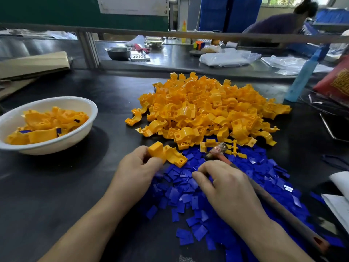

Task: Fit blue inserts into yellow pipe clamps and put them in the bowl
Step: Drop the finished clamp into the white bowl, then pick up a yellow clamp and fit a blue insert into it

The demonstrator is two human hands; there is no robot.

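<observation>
My left hand (136, 167) grips one yellow pipe clamp (166, 154) just above the near edge of the blue insert spread. My right hand (222, 184) lies on the pile of flat blue inserts (264, 173), fingers curled down among them; whether it pinches one is hidden. A big heap of yellow clamps (207, 108) sits behind both hands. The white bowl (79, 137) at the left holds several clamps, some showing blue inserts.
A hammer (219, 148) with a long dark handle lies across the blue inserts, running under my right hand toward the lower right. Cardboard lies at the far left. A rail, a metal bowl (118, 52) and plastic bags are behind; a person bends at the back right.
</observation>
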